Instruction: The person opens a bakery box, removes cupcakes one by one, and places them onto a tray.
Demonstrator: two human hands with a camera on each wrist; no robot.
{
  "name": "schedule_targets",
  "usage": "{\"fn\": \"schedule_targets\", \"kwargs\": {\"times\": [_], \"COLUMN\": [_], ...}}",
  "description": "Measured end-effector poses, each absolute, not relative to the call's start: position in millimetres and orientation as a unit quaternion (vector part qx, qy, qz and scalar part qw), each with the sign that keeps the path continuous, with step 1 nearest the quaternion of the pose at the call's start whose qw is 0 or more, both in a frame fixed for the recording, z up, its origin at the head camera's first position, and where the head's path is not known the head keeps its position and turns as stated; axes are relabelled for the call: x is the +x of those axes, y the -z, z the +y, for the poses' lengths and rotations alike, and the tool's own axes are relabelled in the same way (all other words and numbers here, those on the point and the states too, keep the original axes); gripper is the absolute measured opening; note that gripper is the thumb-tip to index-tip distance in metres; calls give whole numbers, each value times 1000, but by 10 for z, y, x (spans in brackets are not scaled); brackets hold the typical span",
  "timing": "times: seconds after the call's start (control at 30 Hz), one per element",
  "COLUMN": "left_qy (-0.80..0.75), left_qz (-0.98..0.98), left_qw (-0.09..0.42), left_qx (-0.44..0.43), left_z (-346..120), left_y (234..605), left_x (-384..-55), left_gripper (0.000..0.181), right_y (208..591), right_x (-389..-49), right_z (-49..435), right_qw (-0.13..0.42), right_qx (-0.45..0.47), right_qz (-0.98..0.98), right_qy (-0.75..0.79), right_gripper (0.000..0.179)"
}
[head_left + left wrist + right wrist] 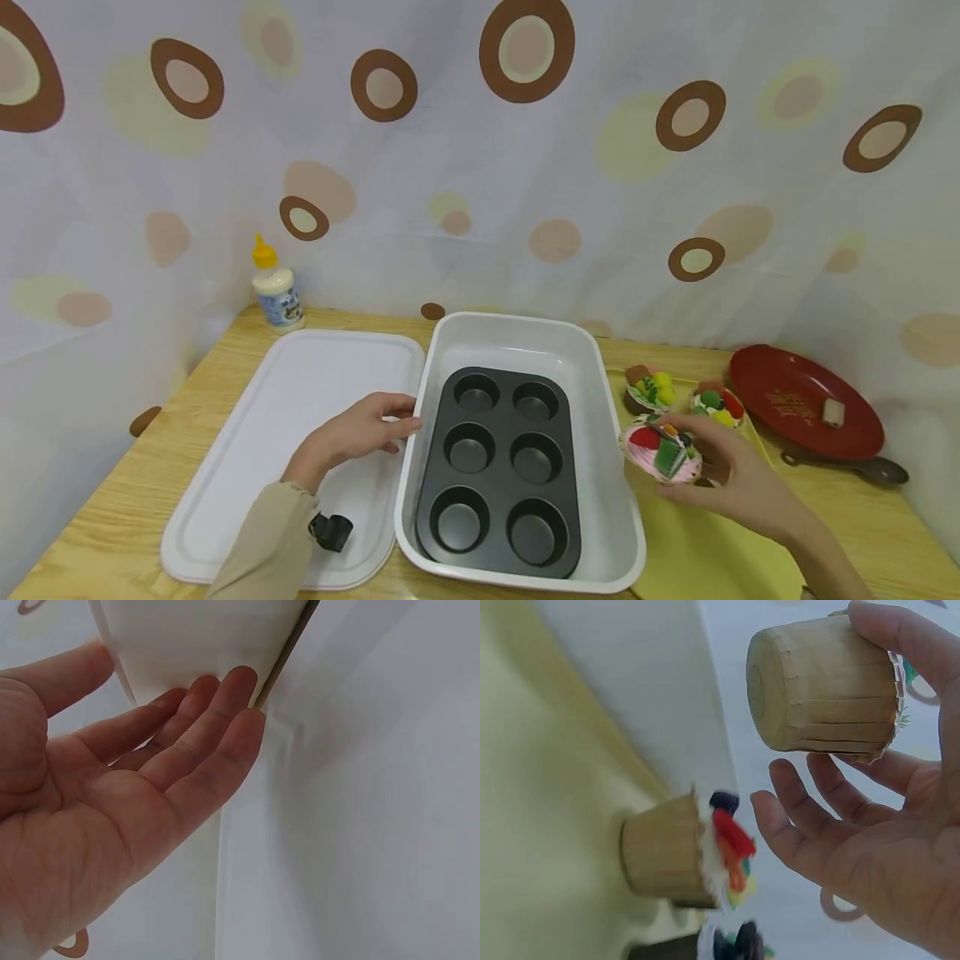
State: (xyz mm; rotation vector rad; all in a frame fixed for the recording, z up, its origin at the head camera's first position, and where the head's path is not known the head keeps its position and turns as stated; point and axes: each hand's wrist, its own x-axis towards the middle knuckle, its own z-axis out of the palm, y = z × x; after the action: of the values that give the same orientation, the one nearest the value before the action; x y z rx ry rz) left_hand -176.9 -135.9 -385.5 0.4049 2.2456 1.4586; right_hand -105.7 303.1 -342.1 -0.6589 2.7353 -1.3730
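Observation:
My right hand [723,475] grips a cupcake [660,450] with pink frosting and colourful toppings, held up beside the white tub's right rim. In the right wrist view its pleated paper cup [825,690] shows between thumb and fingers. My left hand [367,433] touches the left wall of the white tub [525,337] with relaxed fingers [240,742]. Inside the tub lies a dark muffin tin [501,433] with several round cups, all bare. Two more cupcakes, one brown-cupped [649,390] and one red-and-green topped [716,402], stand on the yellow tray [705,542].
Left of the tub lies a white lid [232,500]. A bottle with a yellow cap [277,287] stands at the back left. On the right, a red plate [802,400] carries a small pale block [833,413], and a dark spoon [885,470] lies before it.

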Motion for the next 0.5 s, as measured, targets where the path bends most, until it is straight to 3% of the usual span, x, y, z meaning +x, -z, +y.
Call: {"fn": "schedule_targets", "kwargs": {"times": [0.27, 0.5], "left_qy": [-527, -526], "left_qz": [808, 806], "left_qw": [217, 221], "left_qx": [148, 156], "left_z": [-1368, -1383], "left_y": [3840, 3850], "left_x": [-1774, -1785], "left_gripper": [46, 46], "right_y": [3628, 3851], "right_x": [-908, -772], "right_z": [3337, 3487], "right_qw": [20, 105], "right_qx": [-141, -64], "right_qz": [905, 911], "right_qy": [401, 393], "right_gripper": [66, 69]}}
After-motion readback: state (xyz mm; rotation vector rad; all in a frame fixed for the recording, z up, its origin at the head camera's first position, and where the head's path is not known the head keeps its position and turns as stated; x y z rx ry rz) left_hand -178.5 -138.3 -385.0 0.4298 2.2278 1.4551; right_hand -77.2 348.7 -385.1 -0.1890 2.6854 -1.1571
